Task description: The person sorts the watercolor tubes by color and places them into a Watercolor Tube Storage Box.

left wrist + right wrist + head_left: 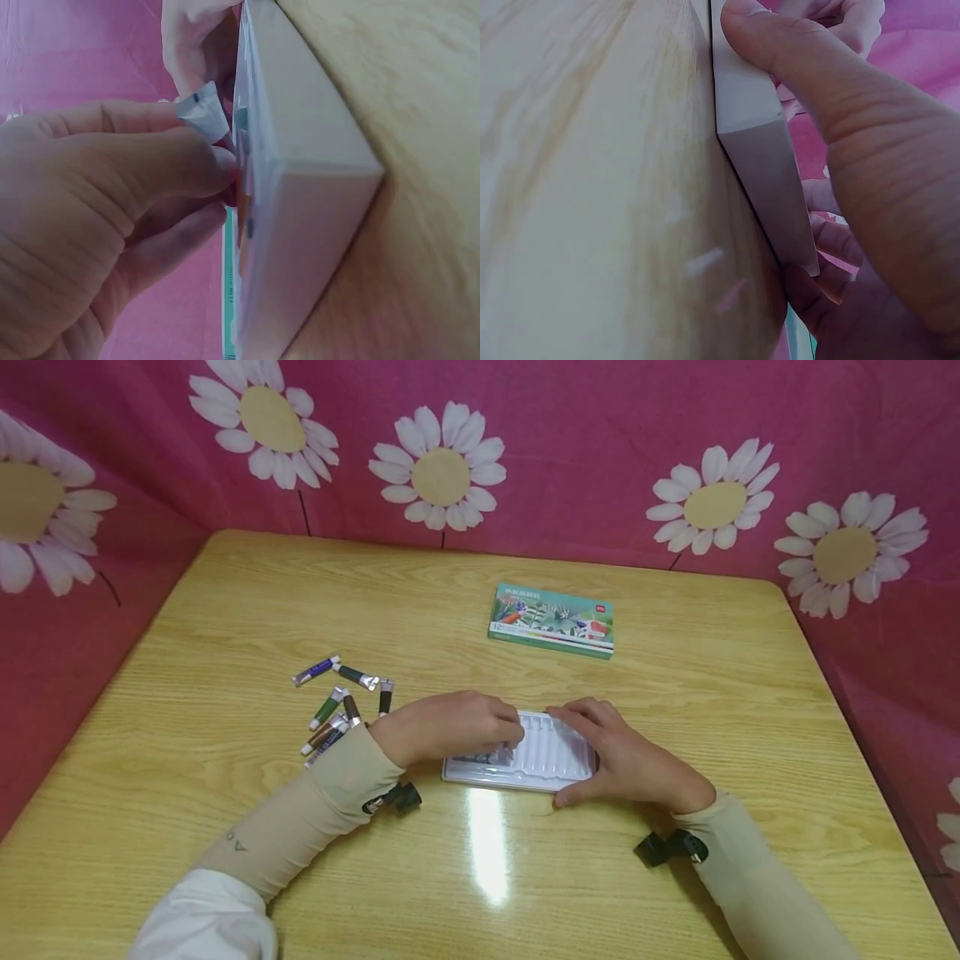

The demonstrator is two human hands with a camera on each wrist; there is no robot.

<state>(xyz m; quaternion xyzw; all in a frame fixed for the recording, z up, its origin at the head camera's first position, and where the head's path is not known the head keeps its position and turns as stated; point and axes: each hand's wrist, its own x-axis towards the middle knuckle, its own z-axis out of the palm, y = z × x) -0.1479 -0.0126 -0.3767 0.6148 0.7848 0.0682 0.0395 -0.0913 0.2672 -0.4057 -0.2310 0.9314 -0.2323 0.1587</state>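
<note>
A white slotted plastic tray (555,750) lies on the table, several of its right-hand slots bare. My left hand (461,725) is over the tray's left part and pinches a small paint tube (205,116), whose silver crimped end sticks out between the fingers. Most of that tube is hidden by the fingers. With the thumb on the near side and fingers on the far side, my right hand (633,762) grips the tray's right end. Part of an orange tube (242,214) shows inside the tray in the left wrist view.
Loose paint tubes lie left of the tray, among them a blue tube (316,671), a green tube (327,708) and a black tube (386,697). Behind the tray lies a flat green printed box (551,620). A pink flowered cloth (570,460) hangs behind the wooden table (465,877).
</note>
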